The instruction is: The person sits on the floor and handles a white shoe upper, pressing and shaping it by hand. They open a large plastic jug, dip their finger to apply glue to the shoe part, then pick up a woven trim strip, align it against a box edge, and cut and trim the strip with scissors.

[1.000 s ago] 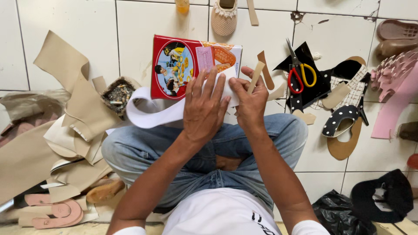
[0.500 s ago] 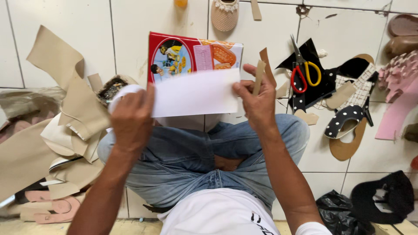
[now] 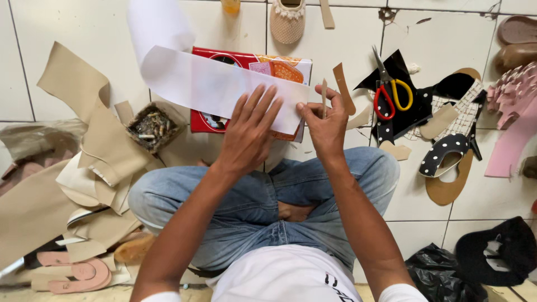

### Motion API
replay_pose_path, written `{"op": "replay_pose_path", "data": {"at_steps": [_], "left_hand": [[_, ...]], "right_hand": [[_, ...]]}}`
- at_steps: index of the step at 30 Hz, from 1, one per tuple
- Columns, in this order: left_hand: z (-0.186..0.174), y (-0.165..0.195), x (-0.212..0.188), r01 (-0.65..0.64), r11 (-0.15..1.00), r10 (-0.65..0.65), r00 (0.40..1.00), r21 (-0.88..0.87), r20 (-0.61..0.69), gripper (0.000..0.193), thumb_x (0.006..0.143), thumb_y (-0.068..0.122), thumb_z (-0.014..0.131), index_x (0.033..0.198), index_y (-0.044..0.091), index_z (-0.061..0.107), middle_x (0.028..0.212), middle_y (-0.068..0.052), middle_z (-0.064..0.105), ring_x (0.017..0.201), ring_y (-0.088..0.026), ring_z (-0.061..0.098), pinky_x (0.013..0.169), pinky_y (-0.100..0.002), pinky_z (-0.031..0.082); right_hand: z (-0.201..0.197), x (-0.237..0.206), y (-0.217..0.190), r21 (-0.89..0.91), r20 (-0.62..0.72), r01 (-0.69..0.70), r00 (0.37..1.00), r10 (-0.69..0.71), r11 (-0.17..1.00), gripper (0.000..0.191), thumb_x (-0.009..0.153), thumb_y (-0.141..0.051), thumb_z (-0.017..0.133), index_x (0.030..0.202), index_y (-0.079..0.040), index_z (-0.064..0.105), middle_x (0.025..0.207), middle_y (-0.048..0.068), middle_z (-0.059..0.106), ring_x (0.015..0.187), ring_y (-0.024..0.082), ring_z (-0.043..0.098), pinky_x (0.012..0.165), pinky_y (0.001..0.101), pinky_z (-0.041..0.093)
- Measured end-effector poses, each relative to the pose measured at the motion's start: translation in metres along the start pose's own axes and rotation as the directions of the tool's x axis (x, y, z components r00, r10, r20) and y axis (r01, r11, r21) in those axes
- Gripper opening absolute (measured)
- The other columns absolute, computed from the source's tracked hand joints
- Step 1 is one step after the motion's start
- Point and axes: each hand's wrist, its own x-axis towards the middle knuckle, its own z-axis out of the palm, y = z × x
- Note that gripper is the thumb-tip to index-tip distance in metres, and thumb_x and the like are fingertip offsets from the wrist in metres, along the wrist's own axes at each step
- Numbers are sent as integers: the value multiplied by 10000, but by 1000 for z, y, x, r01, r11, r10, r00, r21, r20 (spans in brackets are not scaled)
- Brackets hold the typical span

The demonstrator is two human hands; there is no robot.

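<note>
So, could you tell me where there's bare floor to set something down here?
Bare tile lies between the white strip and the beige offcuts at upper left, and below the polka-dot sole toward the black bag. It is crowded around the scissors and at lower left.

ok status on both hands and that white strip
Left hand flat on white strip. Right hand pinches strip's end, thin stick in fingers. Strip lies over red box, nothing blocking.

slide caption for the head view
Left hand flattens a long white sheet over a red box; right hand pinches its end.
</note>
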Motion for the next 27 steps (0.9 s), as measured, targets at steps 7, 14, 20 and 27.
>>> {"op": "replay_pose_path", "data": {"at_steps": [7, 14, 20, 27], "left_hand": [[19, -4, 41, -134, 991, 132, 986, 14, 105, 691, 992, 459, 627, 1581, 161, 424, 1664, -127, 310, 1555, -321, 218, 1266, -517, 146], [17, -12, 20, -81, 988, 73, 995, 134, 65, 718, 1024, 459, 620, 1596, 72, 422, 1667, -140, 338, 1554, -311, 254, 1281, -490, 153], [15, -15, 20, -138, 987, 135, 990, 83, 47, 604, 1040, 379, 650, 1511, 29, 508, 1613, -124, 430, 1519, -271, 351, 1286, -446, 225], [15, -11, 16, -102, 995, 102, 994, 9, -26, 511, 1005, 331, 657, 1413, 29, 599, 1532, -151, 498, 1435, -295, 421, 1231, -445, 279]], "right_hand": [[-31, 0, -11, -245, 15, -13, 1000, 17, 970, 427, 912, -67, 790, 1269, 31, 577, 882, 42, 714, 703, 46, 608, 594, 202, 490], [-65, 2, -31, -316, 241, -30, 964, 110, 948, 298, 1020, -87, 674, 1300, 7, 634, 888, 6, 692, 704, 30, 552, 597, 207, 462], [-63, 16, -39, -279, 288, -55, 948, 139, 959, 239, 986, -72, 711, 1197, 27, 654, 898, 30, 708, 771, 52, 654, 681, 205, 551], [-65, 24, -43, -266, 275, -44, 954, 119, 963, 196, 990, -70, 725, 1150, 29, 671, 955, 47, 722, 852, 77, 690, 766, 234, 602]]}}
